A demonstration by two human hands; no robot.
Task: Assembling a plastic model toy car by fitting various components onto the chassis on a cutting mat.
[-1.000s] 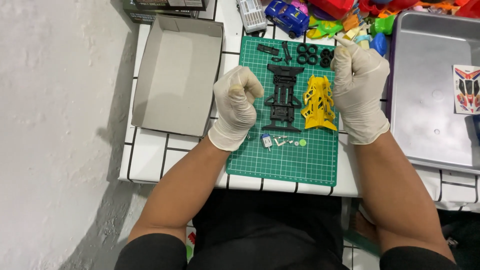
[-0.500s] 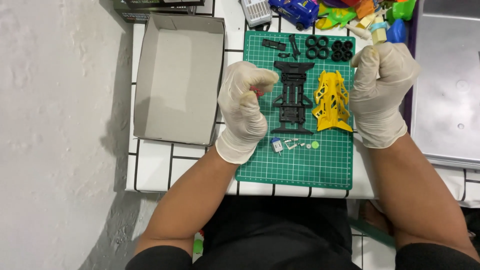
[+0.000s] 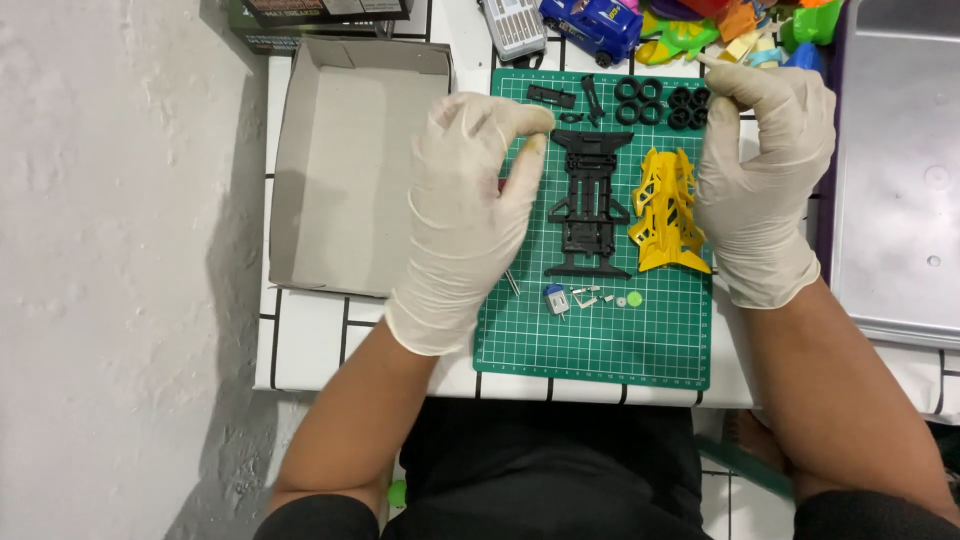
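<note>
Both my hands wear pale latex gloves and hover over a green cutting mat (image 3: 600,345). My left hand (image 3: 470,210) is curled, thumb and fingertips pinched together left of a black toy-car chassis (image 3: 590,200). A thin metal shaft (image 3: 512,282) pokes out under its palm; I cannot tell if the hand holds it. My right hand (image 3: 765,170) is curled shut beside a yellow body shell (image 3: 665,210), fingertips near several black tyres (image 3: 660,100). A small motor (image 3: 556,298) and tiny gears (image 3: 628,299) lie in a row below the chassis.
An open grey cardboard box (image 3: 350,180) lies left of the mat on the white tiled table (image 3: 310,340). A grey metal tray (image 3: 900,180) sits at the right. A blue toy car (image 3: 595,20) and colourful plastic pieces (image 3: 700,25) crowd the far edge.
The view has drawn closer to the mat. Both hands stay curled on either side of the chassis and shell, and the left hand's fingertips have pinched together higher up.
</note>
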